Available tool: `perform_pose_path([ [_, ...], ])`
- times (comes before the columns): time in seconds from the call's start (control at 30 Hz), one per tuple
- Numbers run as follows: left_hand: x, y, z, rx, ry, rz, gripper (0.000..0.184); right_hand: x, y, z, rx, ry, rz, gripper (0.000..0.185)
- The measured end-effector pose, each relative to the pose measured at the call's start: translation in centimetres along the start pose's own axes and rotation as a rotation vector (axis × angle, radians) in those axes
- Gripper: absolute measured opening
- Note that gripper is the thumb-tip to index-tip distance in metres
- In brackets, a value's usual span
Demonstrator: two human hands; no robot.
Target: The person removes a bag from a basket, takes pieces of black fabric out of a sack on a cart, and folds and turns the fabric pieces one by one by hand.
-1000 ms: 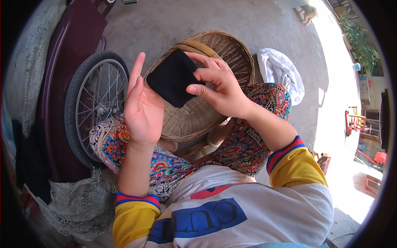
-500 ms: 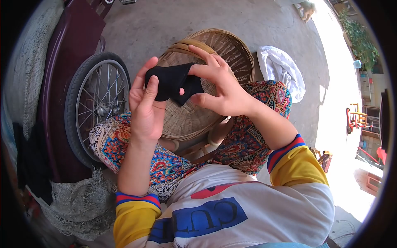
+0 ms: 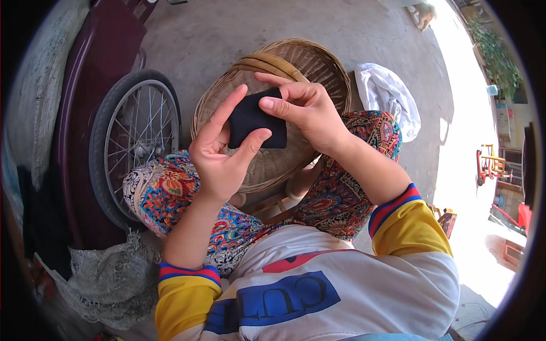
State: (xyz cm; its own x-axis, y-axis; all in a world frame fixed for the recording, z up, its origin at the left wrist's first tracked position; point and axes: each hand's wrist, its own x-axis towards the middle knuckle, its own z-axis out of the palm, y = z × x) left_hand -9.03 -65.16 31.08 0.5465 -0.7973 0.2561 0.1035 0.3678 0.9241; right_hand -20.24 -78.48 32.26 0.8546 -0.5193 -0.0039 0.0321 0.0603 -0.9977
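Note:
A small piece of black cloth (image 3: 255, 122) is held up over a round wicker basket (image 3: 264, 170), between both hands. My right hand (image 3: 307, 111) pinches its upper right part, thumb on the near face and fingers behind. My left hand (image 3: 224, 148) is at the cloth's left and lower edge, thumb and forefinger spread around it; its other fingers are partly hidden behind the cloth. The cloth looks folded into a rough square.
Patterned trousers (image 3: 165, 190) cover my legs on both sides of the basket. A spoked wheel (image 3: 139, 149) and maroon vehicle body stand at left. White cloth (image 3: 387, 99) lies on the floor at right. An animal (image 3: 422, 16) is at the upper right.
My left hand has moved right and turned, with its thumb now at the cloth's lower edge. The black cloth has gone from bunched to a compact square, and my right thumb presses on it.

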Motion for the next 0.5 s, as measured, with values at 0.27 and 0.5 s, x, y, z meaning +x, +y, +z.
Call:
perform_pose_path([
  [0.27, 0.9, 1.1, -0.1, 0.059, 0.053, -0.134, 0.047, 0.1, 0.0, 0.0, 0.01, 0.015, -0.126, 0.029],
  [0.5, 1.8, 0.9, -1.3, -0.23, 0.137, -0.389, 0.04, -0.1, -0.4, 0.0, -0.621, -0.089, -0.385, 0.033],
])
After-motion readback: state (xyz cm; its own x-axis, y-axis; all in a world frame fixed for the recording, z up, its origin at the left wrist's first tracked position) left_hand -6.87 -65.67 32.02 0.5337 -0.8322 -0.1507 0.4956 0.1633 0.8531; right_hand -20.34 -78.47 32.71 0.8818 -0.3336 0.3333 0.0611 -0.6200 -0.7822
